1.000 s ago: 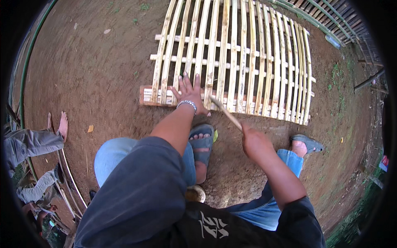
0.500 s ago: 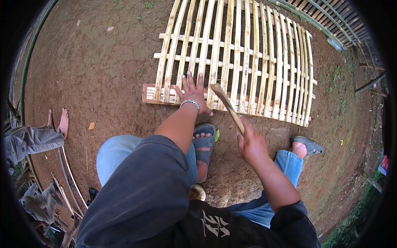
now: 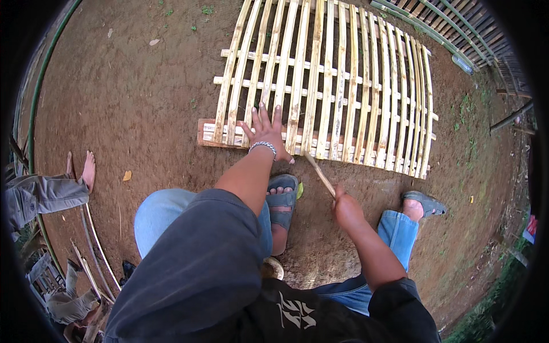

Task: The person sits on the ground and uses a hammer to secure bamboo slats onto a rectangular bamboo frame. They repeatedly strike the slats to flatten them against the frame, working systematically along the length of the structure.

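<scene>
A panel of pale bamboo slats (image 3: 354,86) lies flat on the bare brown earth in front of me. My left hand (image 3: 267,130), with a silver bracelet on the wrist, presses flat with spread fingers on the panel's near edge. My right hand (image 3: 345,207) grips a thin wooden handle (image 3: 319,173) whose far end comes down on the slats just right of my left hand; the tool's head is hidden. My sandalled feet (image 3: 282,200) stand on the ground below the panel.
Another person's bare foot (image 3: 87,169) and grey trouser leg reach in at the left. Thin bamboo strips (image 3: 94,246) lie on the ground at lower left. A slatted fence (image 3: 457,26) runs along the top right, grass at the right edge.
My right hand has swung the wooden handle down from a raised position onto the panel's near edge. My left hand has stayed pressed on the slats.
</scene>
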`<state>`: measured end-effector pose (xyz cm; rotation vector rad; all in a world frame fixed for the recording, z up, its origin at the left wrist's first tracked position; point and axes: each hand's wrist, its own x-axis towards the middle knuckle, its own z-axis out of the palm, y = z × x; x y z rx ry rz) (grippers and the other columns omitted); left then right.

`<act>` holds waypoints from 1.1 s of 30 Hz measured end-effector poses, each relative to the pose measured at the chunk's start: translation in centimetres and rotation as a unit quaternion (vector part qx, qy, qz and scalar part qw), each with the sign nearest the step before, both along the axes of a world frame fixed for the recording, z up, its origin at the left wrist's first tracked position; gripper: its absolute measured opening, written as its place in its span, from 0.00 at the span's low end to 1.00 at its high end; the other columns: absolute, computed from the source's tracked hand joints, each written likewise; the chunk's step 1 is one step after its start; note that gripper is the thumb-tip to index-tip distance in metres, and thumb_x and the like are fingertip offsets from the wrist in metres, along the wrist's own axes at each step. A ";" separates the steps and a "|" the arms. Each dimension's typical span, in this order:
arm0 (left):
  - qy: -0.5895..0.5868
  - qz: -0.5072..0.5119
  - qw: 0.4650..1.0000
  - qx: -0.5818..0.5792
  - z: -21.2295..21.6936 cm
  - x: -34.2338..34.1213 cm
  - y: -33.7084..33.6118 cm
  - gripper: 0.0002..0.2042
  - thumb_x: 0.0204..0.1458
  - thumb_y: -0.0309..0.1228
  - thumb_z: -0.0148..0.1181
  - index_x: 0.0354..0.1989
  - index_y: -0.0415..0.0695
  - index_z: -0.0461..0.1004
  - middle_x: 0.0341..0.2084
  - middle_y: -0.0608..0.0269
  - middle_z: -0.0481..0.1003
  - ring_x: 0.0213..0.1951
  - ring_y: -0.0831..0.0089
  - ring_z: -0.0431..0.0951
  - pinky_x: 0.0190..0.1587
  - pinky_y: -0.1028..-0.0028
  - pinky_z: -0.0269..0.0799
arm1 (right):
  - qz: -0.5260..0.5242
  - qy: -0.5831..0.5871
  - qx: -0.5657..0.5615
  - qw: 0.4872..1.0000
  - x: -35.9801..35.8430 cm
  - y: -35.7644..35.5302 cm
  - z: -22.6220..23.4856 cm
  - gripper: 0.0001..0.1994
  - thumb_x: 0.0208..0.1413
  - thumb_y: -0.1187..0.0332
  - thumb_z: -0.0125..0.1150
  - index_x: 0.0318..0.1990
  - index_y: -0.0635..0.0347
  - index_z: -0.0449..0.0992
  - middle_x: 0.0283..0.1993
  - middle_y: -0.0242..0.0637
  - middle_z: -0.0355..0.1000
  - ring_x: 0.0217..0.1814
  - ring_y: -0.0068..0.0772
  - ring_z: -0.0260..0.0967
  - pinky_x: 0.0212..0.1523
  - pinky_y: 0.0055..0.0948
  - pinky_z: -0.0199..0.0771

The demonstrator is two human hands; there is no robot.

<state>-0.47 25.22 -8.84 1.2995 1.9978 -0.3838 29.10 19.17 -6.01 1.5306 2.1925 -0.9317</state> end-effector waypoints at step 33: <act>0.036 0.031 0.999 0.026 -0.6 0.5 -0.3 0.75 0.31 0.79 0.67 0.82 0.57 0.26 0.79 0.41 0.23 0.80 0.43 0.23 0.74 0.31 0.24 | -0.035 0.228 0.245 0.942 -3.7 4.1 8.1 0.25 0.69 0.66 0.56 0.71 0.55 0.62 0.57 0.54 0.77 0.50 0.61 0.79 0.48 0.53 0.80</act>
